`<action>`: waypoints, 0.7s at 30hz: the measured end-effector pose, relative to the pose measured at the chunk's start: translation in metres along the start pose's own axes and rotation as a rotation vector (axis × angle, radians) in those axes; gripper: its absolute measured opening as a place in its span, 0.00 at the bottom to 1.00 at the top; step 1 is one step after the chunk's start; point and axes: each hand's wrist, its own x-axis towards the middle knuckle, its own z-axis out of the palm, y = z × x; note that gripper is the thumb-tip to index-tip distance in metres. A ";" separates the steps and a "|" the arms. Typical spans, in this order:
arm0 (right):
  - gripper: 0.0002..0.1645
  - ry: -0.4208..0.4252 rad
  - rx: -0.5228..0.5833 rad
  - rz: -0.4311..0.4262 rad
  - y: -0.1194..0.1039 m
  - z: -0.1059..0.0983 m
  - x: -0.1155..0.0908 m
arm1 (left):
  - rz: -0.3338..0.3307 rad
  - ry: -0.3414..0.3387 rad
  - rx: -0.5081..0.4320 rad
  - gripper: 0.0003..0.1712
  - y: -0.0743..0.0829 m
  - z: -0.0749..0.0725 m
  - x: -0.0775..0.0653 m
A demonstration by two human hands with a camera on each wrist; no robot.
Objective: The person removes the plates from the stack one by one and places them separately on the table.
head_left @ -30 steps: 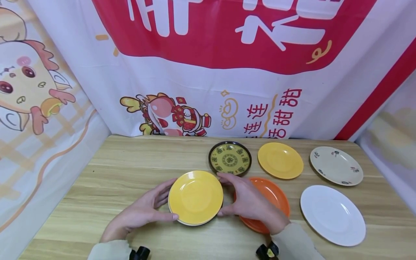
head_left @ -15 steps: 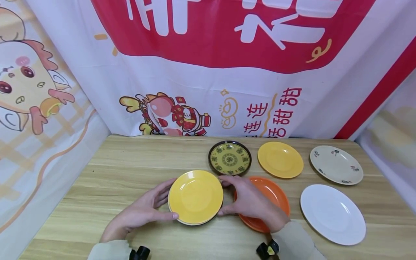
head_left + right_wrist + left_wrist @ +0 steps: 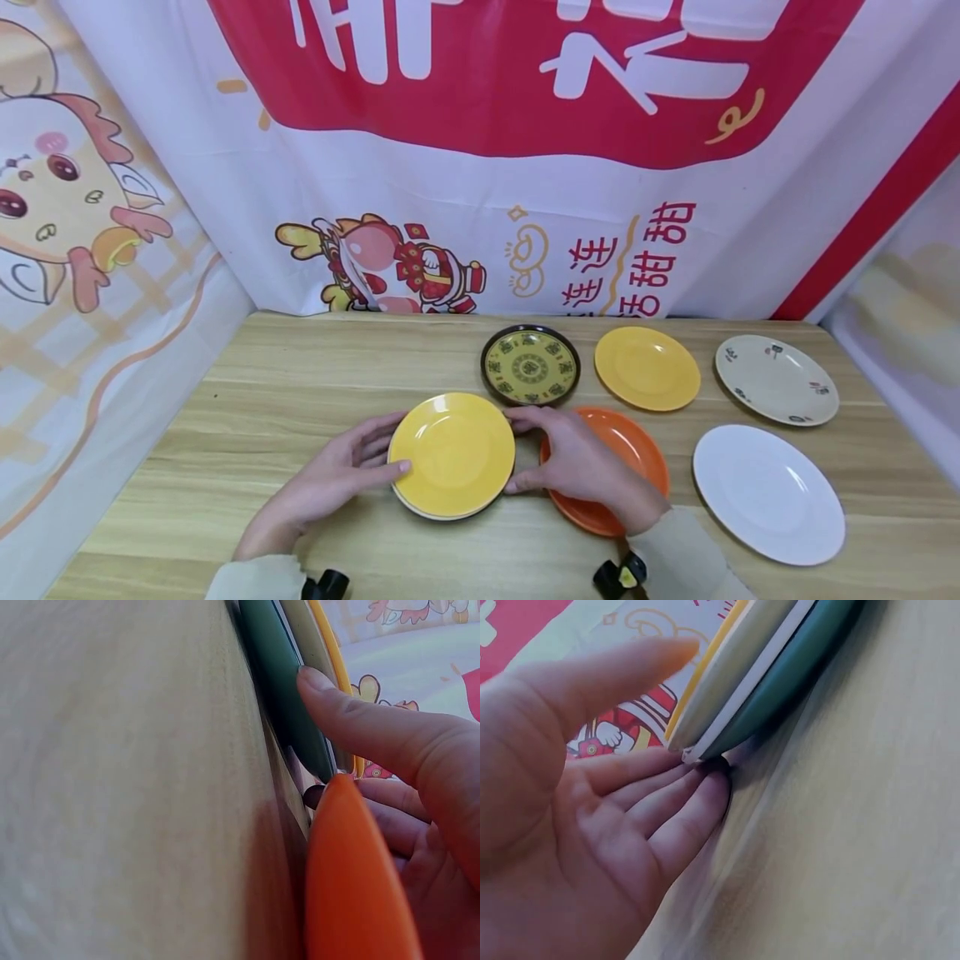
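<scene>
A stack of plates sits in front of me, topped by a yellow plate. Below it, the left wrist view shows a cream plate, a thin white rim and a green plate at the bottom. My left hand holds the stack's left side, thumb tip over the yellow rim, fingers at the lower edge. My right hand grips the right side, its thumb against the green plate in the right wrist view and its fingers around the far rim. An orange plate lies partly hidden under the right hand.
Behind the stack lies a dark-rimmed patterned plate. To its right are a second yellow plate and a cream plate with small pictures. A white plate lies at the right of the wooden table. A printed cloth hangs behind.
My left thumb has shifted up from the stack's lower left edge onto the yellow plate's rim. The right hand and the plates stay almost where they were.
</scene>
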 end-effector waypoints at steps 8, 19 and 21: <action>0.55 0.000 -0.007 -0.022 0.001 0.000 0.000 | -0.079 0.214 0.051 0.32 0.004 0.004 0.003; 0.56 0.003 -0.007 -0.035 0.002 0.000 0.000 | -0.094 0.266 0.086 0.23 0.002 0.006 0.004; 0.56 0.003 0.000 -0.028 0.001 0.001 0.000 | -0.091 0.265 0.082 0.22 0.003 0.006 0.005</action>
